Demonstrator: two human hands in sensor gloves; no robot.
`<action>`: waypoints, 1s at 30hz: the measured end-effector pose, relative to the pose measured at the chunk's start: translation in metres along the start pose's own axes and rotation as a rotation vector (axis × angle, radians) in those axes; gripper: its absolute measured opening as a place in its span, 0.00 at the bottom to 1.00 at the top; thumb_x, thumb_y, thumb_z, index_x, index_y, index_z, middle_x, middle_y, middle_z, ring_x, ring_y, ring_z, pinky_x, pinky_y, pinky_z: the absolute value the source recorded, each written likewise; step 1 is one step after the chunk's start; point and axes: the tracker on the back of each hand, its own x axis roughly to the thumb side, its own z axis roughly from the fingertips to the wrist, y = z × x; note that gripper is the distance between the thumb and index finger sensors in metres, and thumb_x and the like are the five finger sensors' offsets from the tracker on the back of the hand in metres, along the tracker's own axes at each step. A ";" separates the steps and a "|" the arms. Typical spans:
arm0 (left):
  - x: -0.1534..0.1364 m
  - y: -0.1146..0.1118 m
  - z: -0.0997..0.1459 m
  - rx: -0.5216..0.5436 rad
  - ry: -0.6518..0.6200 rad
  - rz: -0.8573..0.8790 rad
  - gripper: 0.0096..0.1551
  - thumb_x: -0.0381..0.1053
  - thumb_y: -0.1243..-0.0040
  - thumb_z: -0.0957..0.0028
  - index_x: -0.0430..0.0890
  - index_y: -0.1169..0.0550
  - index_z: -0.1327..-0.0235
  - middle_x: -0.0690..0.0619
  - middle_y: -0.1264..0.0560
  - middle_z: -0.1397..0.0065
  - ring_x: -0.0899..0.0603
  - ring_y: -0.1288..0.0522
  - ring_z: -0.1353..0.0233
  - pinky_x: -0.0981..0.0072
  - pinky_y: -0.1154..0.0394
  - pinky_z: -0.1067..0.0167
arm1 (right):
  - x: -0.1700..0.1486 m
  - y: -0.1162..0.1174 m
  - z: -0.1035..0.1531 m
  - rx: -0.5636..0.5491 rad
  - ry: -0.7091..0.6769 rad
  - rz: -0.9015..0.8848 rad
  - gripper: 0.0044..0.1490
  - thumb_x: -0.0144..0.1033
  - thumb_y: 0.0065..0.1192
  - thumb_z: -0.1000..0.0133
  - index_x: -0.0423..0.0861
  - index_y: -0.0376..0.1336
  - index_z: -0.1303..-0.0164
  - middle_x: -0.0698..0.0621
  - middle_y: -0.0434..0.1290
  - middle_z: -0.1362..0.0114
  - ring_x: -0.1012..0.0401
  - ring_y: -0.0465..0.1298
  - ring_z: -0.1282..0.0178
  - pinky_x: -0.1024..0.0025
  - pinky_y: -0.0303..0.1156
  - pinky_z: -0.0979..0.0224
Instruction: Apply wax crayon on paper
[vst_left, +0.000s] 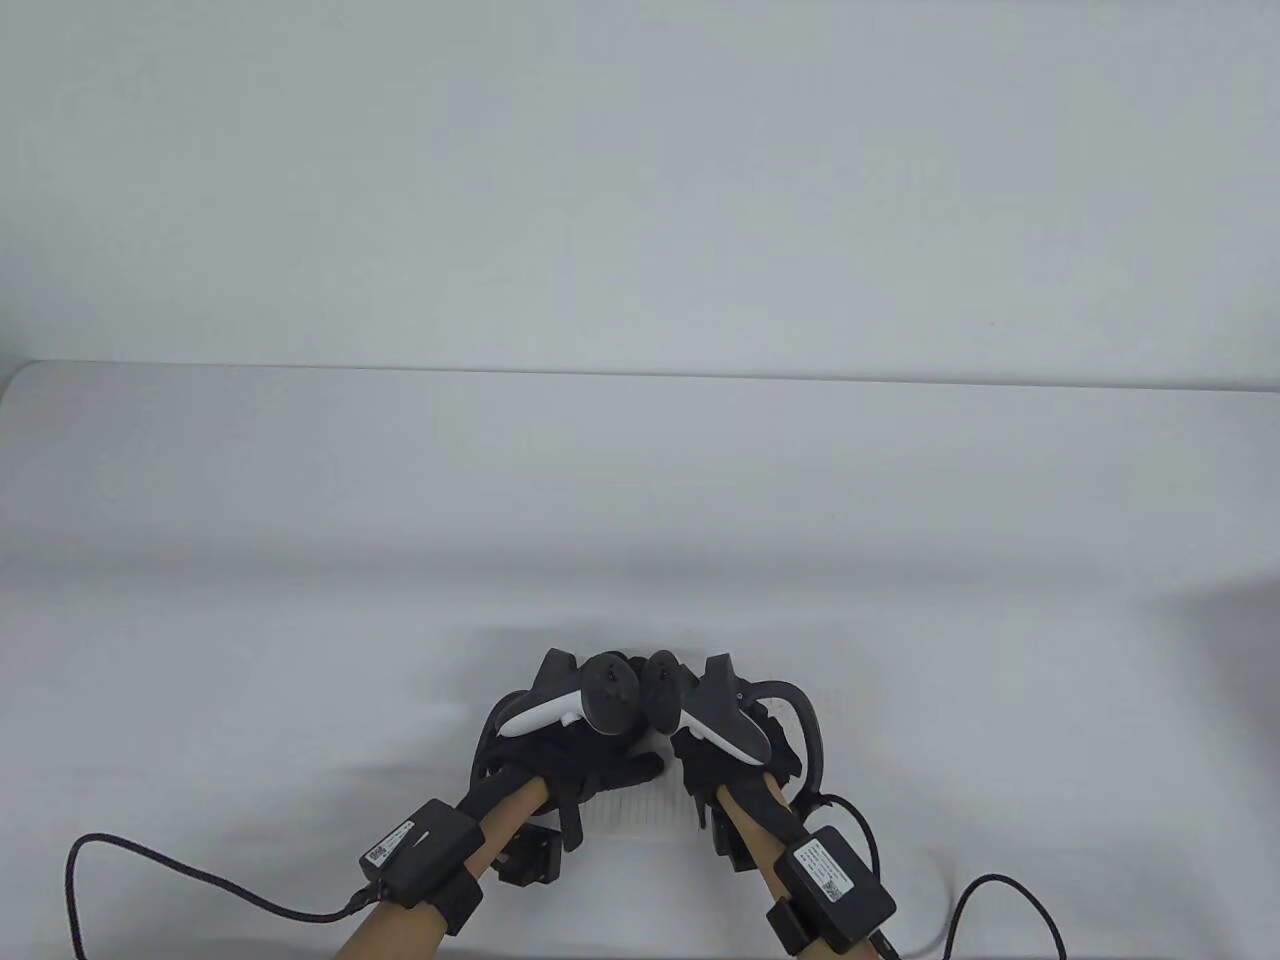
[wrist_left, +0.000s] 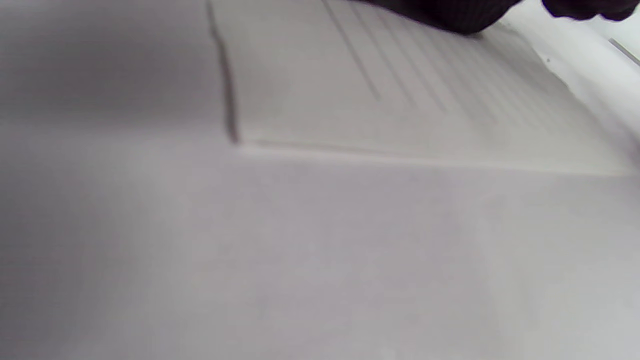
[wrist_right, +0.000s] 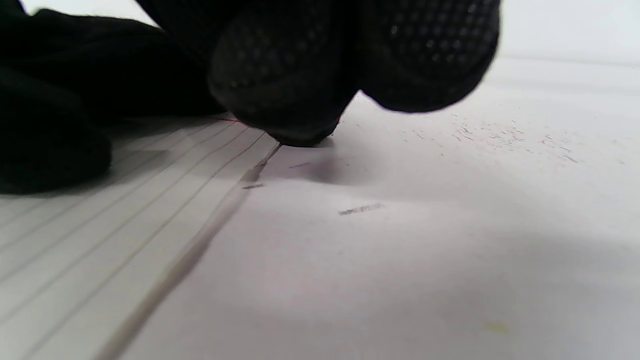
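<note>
Both hands sit close together at the near edge of the white tabletop, over a sheet of lined paper.

Left hand: it lies on the paper's left part, fingers reaching right across the sheet. In the left wrist view only a dark patch of glove shows at the top edge, resting on the lined sheet; the paper's corner and edges lie flat on the tabletop. The grip cannot be judged; nothing is seen held in it.

Right hand: it is at the paper's right edge, tracker uppermost. In the right wrist view its fingertips are bunched tightly together and pressed down at the edge of the paper, touching the surface. A thin red trace shows just beneath them at the contact point. The crayon itself cannot be made out in any view; whether the closed grip holds it cannot be told.

Surface: short grey scuffs and specks mark the tabletop right of the paper's edge.

Cables trail from both wrist units toward the near edge.
</note>
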 end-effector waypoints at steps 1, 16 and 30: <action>0.000 0.000 0.000 0.000 0.000 -0.001 0.46 0.68 0.60 0.40 0.68 0.71 0.24 0.69 0.79 0.18 0.53 0.84 0.18 0.46 0.87 0.30 | 0.000 0.000 0.000 0.000 0.001 0.001 0.24 0.36 0.59 0.41 0.46 0.66 0.35 0.46 0.77 0.41 0.68 0.80 0.66 0.69 0.79 0.59; 0.000 0.000 0.000 -0.002 -0.001 0.002 0.46 0.69 0.61 0.40 0.68 0.71 0.24 0.70 0.79 0.19 0.53 0.84 0.18 0.46 0.87 0.30 | -0.006 -0.005 0.002 0.227 0.018 -0.131 0.25 0.35 0.60 0.41 0.43 0.66 0.34 0.44 0.78 0.42 0.68 0.80 0.68 0.69 0.79 0.61; 0.000 0.000 0.000 0.000 -0.001 0.000 0.46 0.68 0.61 0.40 0.68 0.71 0.24 0.69 0.79 0.19 0.53 0.84 0.18 0.45 0.87 0.30 | 0.000 -0.003 0.010 0.484 -0.013 -0.106 0.25 0.34 0.60 0.40 0.40 0.65 0.34 0.43 0.78 0.43 0.69 0.79 0.69 0.70 0.79 0.63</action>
